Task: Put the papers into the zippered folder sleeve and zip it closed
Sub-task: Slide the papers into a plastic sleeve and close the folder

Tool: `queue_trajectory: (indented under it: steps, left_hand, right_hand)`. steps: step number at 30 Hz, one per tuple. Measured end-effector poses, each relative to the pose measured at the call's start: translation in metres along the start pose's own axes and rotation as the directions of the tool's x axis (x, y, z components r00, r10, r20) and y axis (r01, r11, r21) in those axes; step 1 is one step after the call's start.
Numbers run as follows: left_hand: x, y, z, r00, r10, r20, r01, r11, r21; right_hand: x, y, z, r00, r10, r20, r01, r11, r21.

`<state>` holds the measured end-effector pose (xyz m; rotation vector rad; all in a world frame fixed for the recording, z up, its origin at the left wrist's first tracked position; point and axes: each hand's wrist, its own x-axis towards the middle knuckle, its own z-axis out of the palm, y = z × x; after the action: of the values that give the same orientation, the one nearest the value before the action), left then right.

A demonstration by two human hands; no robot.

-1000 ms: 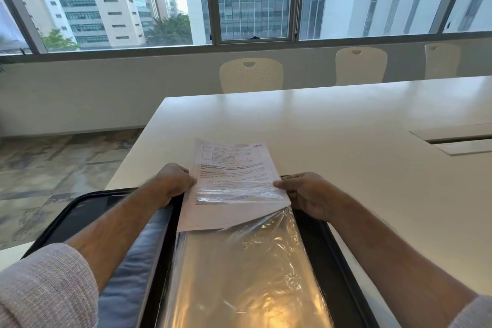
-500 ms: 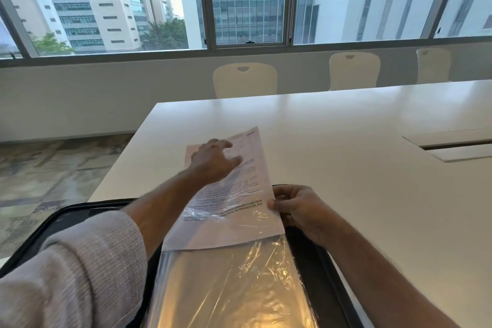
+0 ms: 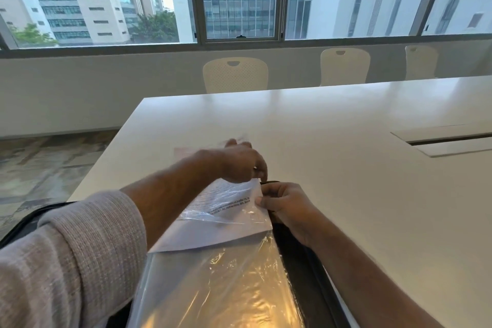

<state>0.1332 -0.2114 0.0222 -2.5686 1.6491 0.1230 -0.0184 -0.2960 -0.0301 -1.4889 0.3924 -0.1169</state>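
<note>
Clearly the papers (image 3: 213, 224) were only partway into the clear sleeve (image 3: 221, 287), which lay on the open black folder (image 3: 300, 269) at the tabletop (image 3: 332, 168) edge. The left hand (image 3: 239, 162) gripped their far end; the right hand (image 3: 287, 208) pinched the sleeve's mouth. Pushing in and zipping remained.

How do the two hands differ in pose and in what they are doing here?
The left hand reaches across to the papers' far end, fingers curled down; the right hand stays nearer, pinching the clear sleeve's right edge. The left arm wears a grey sleeve; the right forearm shows bare. Both touch the papers.
</note>
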Motion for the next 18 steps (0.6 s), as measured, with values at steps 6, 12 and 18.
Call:
queue_trajectory:
  steps: [6,12,18]
  left_hand:
    - [-0.013,0.001,-0.016,0.997,0.03,0.065,-0.03,1.0,-0.006]
    - [-0.011,0.017,-0.013,0.996,0.067,0.057,-0.067,0.998,0.008]
    - [-0.011,0.013,-0.01,0.994,0.06,0.092,-0.047,0.989,-0.137]
  right_hand:
    - [-0.001,-0.002,0.0,1.0,0.012,-0.016,-0.012,1.0,0.011]
    - [-0.001,-0.005,0.0,0.998,0.054,-0.011,-0.054,0.998,0.008]
    - [0.0,-0.003,-0.001,0.998,0.054,-0.042,-0.052,0.997,0.051]
